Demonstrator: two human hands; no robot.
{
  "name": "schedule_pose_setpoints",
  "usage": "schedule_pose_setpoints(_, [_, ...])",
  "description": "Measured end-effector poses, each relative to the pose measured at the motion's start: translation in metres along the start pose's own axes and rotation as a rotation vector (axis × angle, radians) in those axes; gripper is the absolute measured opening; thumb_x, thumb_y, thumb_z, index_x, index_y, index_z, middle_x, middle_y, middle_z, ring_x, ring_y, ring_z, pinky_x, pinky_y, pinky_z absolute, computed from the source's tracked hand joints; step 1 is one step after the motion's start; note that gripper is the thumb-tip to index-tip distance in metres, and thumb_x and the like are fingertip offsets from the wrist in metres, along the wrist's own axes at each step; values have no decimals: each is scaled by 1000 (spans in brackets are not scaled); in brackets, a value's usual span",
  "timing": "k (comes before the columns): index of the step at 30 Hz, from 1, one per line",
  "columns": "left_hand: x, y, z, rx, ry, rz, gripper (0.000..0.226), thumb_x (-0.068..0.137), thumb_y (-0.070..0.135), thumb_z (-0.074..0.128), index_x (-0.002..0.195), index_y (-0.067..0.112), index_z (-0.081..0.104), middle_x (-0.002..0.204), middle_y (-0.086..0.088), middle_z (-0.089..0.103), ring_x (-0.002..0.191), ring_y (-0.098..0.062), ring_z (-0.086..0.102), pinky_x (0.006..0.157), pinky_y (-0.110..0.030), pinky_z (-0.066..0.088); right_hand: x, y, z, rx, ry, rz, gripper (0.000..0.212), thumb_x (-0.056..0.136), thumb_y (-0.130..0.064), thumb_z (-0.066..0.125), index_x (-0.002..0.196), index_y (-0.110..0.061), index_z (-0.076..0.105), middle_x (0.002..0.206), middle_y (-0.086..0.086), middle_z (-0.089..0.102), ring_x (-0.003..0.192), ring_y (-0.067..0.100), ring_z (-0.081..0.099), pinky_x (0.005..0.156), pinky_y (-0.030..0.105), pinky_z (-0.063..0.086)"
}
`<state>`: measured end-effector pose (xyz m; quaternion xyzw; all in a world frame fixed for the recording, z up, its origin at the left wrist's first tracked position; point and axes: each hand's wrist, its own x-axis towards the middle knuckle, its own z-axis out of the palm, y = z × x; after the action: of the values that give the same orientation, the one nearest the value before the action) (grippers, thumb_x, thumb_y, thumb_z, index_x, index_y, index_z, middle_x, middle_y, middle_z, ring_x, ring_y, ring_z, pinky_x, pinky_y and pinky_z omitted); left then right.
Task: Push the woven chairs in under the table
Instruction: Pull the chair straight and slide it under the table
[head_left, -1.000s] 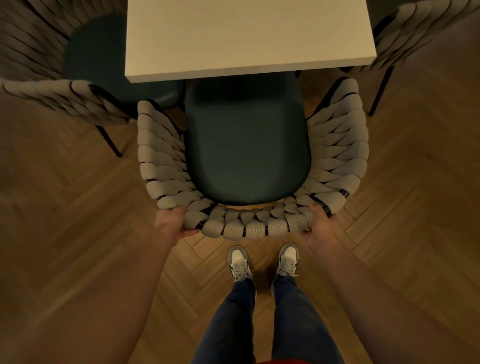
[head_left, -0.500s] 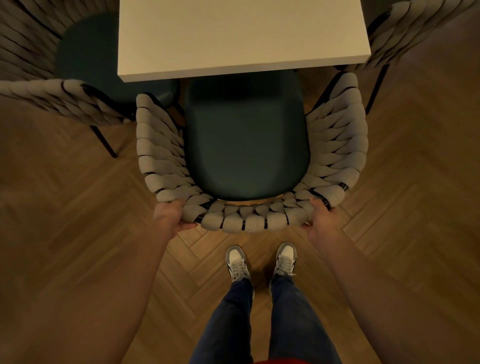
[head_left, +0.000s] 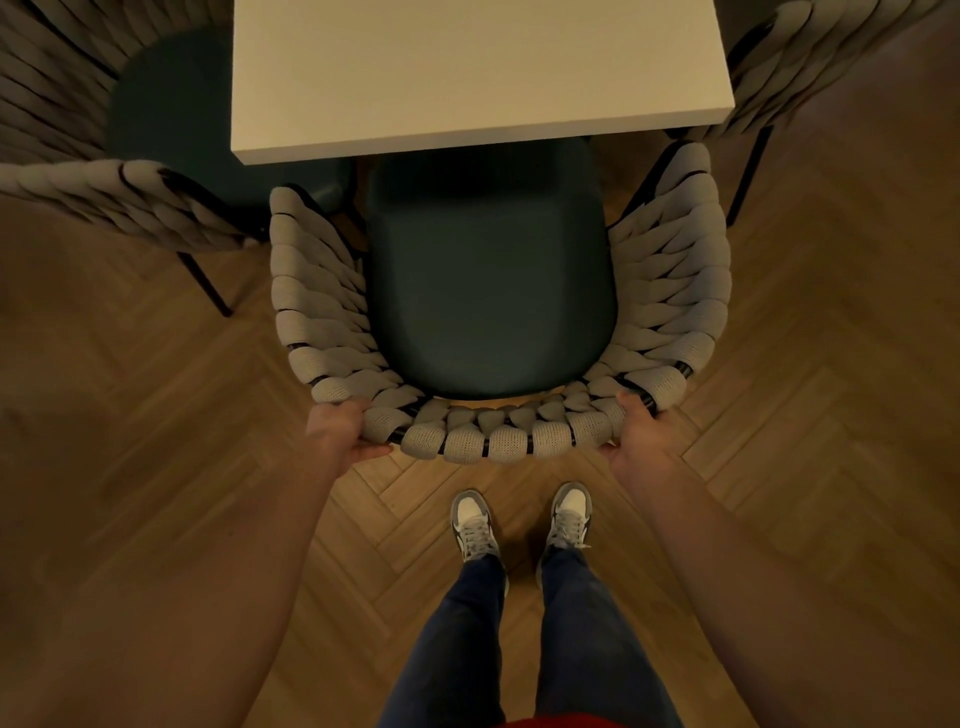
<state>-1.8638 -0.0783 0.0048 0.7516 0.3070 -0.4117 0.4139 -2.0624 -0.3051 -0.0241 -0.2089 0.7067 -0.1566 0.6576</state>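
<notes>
Woven chair (head_left: 498, 322) gripped at its curved back, front of seat under the table (head_left: 478, 78).
Left hand (head_left: 337, 431) and right hand (head_left: 636, 441) both curl round the back rim; two more woven chairs (head_left: 104, 156) stand at the table's sides on the herringbone floor (head_left: 831, 364).

Dim warm light; table (head_left: 467, 73) top brightest, shadow beneath; wide-angle bending at edges; corners dark, soft.
</notes>
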Motion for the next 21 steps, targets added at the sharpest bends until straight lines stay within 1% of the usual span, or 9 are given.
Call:
schedule_pose_setpoints(2, [0, 0, -1, 4, -2, 1, 24, 98, 16, 55, 118, 9, 46, 115, -21, 53, 81, -35, 62, 49, -46, 57, 0, 0, 0, 5, -2, -4, 44, 95, -13, 59, 136, -15, 43, 114, 7, 55, 98, 26, 57, 70, 45, 49])
schedule_pose_setpoints(5, [-1, 0, -1, -2, -8, -3, 24, 98, 16, 55, 119, 10, 46, 116, -20, 52, 88, -37, 62, 49, -46, 57, 1, 1, -1, 7, -6, -13, 42, 95, -13, 59, 134, -14, 44, 111, 5, 56, 92, 23, 58, 62, 41, 49])
schedule_pose_setpoints(6, [-1, 0, 0, -5, -10, -3, 25, 98, 16, 55, 120, 9, 46, 115, -20, 52, 88, -37, 62, 48, -46, 57, 1, 1, -1, 7, -3, -15, 41, 95, -12, 59, 133, -14, 44, 110, 5, 56, 90, 23, 58, 63, 42, 49])
schedule_pose_setpoints(9, [0, 0, 1, -15, -8, -5, 29, 98, 15, 55, 125, 9, 46, 113, -19, 52, 84, -36, 62, 49, -47, 57, 2, 2, -2, 11, 0, -22, 41, 94, -12, 60, 133, -13, 46, 111, 7, 58, 95, 25, 59, 75, 46, 50])
schedule_pose_setpoints(11, [0, -1, 1, -19, -6, -7, 26, 98, 15, 55, 122, 10, 45, 113, -20, 52, 90, -38, 62, 52, -47, 58, 3, 3, -2, 1, 3, -25, 40, 94, -13, 61, 132, -13, 47, 113, 8, 59, 96, 26, 60, 76, 47, 51])
schedule_pose_setpoints(13, [-1, -1, 2, -15, -1, -8, 23, 98, 15, 55, 118, 12, 45, 112, -20, 51, 93, -38, 61, 58, -48, 59, 2, 3, -4, -4, 2, -20, 41, 94, -14, 61, 132, -14, 46, 113, 7, 59, 97, 26, 60, 77, 47, 52])
schedule_pose_setpoints(14, [-2, 0, 2, -7, 2, -6, 21, 98, 16, 55, 116, 13, 44, 112, -20, 51, 93, -37, 61, 58, -48, 59, 2, 4, -4, -10, 2, -17, 42, 94, -14, 60, 133, -14, 46, 112, 6, 58, 97, 25, 59, 76, 46, 52])
schedule_pose_setpoints(18, [-4, -1, 4, -4, 4, 0, 18, 99, 15, 54, 113, 14, 43, 108, -17, 52, 94, -37, 60, 51, -48, 56, 3, 4, -5, -24, 2, -14, 42, 94, -15, 60, 134, -14, 45, 112, 7, 58, 96, 26, 60, 65, 41, 52])
schedule_pose_setpoints(21, [-5, -2, 4, -19, 7, 7, 17, 99, 15, 53, 112, 14, 43, 101, -14, 52, 83, -32, 61, 53, -47, 57, 3, 4, -6, -11, -13, -5, 43, 94, -15, 60, 134, -16, 45, 113, 7, 59, 91, 24, 61, 63, 41, 53])
